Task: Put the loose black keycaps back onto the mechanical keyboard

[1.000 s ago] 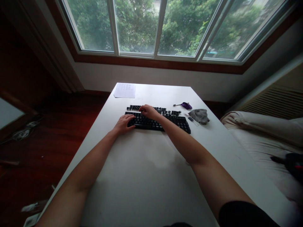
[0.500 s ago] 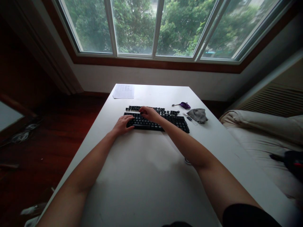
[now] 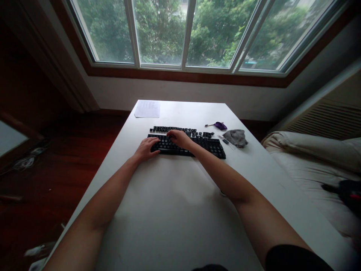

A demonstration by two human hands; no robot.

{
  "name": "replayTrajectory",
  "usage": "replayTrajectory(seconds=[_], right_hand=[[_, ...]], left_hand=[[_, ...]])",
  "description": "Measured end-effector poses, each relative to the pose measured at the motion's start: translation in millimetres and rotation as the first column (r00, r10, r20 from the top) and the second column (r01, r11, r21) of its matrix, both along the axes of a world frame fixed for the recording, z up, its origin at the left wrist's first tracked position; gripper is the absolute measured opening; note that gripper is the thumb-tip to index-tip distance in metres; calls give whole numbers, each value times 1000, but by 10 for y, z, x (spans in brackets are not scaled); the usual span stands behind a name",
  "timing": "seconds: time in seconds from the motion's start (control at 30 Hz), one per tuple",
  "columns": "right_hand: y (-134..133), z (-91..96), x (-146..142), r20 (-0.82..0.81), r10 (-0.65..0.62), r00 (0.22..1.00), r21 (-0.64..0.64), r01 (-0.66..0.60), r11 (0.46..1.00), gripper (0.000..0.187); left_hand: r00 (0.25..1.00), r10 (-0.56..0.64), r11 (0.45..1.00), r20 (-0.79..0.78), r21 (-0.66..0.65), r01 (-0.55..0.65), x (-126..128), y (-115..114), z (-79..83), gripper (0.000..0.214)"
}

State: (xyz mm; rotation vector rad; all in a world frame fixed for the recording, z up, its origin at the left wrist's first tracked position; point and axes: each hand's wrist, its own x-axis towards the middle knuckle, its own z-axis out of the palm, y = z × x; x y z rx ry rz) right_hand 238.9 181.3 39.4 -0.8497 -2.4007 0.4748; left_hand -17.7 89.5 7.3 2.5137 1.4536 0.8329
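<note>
A black keyboard (image 3: 180,149) lies across the white table. My left hand (image 3: 146,148) holds its left end, thumb at the near edge and fingers over the top. Above the keyboard's left-middle part, my right hand (image 3: 179,137) is bent down with its fingers pinched together on a small dark keycap, mostly hidden by the fingers. Loose black keycaps (image 3: 160,129) stand in rows just behind the keyboard, and more keycaps (image 3: 207,134) lie toward the right.
A crumpled grey cloth (image 3: 236,137) sits right of the keyboard, beside a small dark tool with thin wires (image 3: 225,141). Behind it lies a purple item (image 3: 220,125) with a brush-like stick (image 3: 210,125). Printed paper (image 3: 147,109) rests at the table's far left corner.
My right hand has shifted slightly right and down, bringing its fingertips from the keycap rows to the keyboard's keys. My left hand stays in place.
</note>
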Motion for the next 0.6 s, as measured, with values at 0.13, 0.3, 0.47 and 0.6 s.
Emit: replayTrajectory(seconds=[0.13,0.3,0.47,0.6], right_hand=[[-12,-18,28,22,-19,1000,12,19,1000,36],[-22,-39,57,50,-66,997,-24,68,997,33],[-14,-60,53,55,-58,997,-118,64,991,33],[-12,-76,31,21,-105,994,-144,107,984,25]], left_hand=[[1000,-6,1000,-2,8,6,-1,4,-1,57],[1000,-7,1000,0,9,7,0,-1,6,57],[1000,-6,1000,3,1,6,-1,-1,7,57],[1000,-7,1000,-2,7,7,5,-2,17,57]])
